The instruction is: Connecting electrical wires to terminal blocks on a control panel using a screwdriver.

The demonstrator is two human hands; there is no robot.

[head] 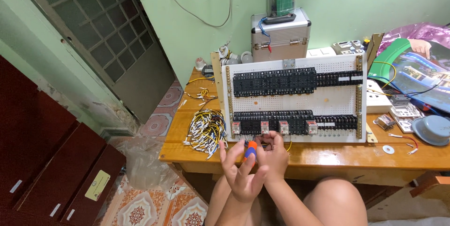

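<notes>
A white perforated panel [337, 98] stands upright on the wooden table [323, 155], carrying two rows of black relay sockets [276, 81] and several clear relays [284, 127] in the lower row. My right hand [274, 153] grips an orange and blue screwdriver [251, 151] at the panel's lower edge. My left hand [240, 170] is raised beside the handle with fingers spread, touching or almost touching it.
A bundle of yellow, black and white wires [206, 130] lies left of the panel. Behind stands a metal case [280, 34] with a clear jar on top. Small parts, a grey cap [432, 130] and a washer [388, 149] lie at the right. Dark red cabinets stand left.
</notes>
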